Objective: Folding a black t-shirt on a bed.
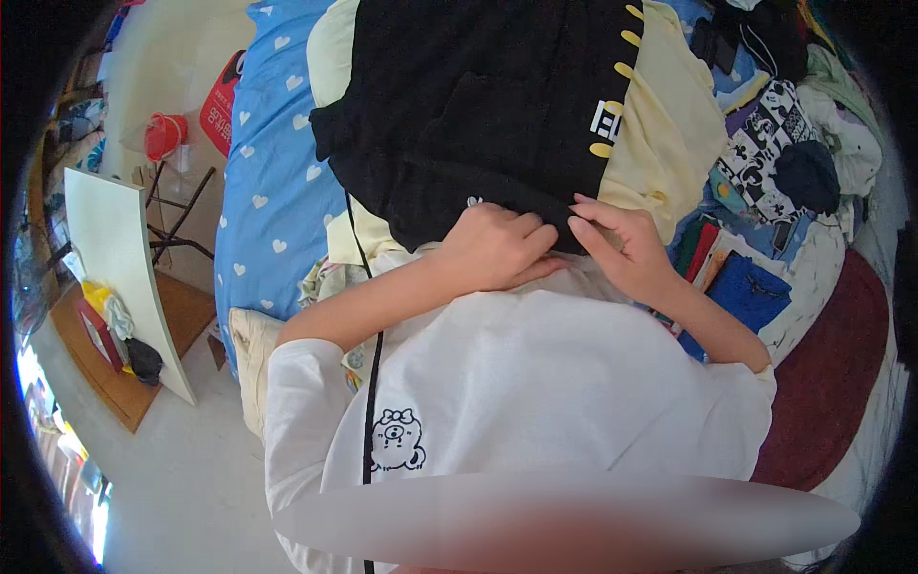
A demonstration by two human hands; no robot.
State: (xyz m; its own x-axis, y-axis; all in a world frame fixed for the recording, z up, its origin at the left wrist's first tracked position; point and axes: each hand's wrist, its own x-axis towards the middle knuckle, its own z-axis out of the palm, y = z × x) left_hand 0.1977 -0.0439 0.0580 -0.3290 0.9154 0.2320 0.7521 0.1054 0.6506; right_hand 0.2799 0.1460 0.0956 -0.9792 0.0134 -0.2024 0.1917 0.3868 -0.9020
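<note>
A black garment (488, 129) is spread out before me, with yellow marks and a white printed patch along its right side. My left hand (498, 247) rests at its near edge, fingers curled on the cloth and thumb low by the hem. Just to the right, my right hand (624, 244) pinches the same edge between thumb and forefinger. Beneath the black cloth lies a pale yellow cloth (667, 122), showing on both sides. A small white print sits just beyond my left knuckles. The fingertips of my left hand are partly hidden.
Blue bedding with white hearts (276, 186) extends left. On the right are folded clothes (746, 290), a checkered cartoon-print cloth (767, 151) and a dark red mat (832, 373). A white board (122, 273) and a red bucket (165, 136) stand left of the bed.
</note>
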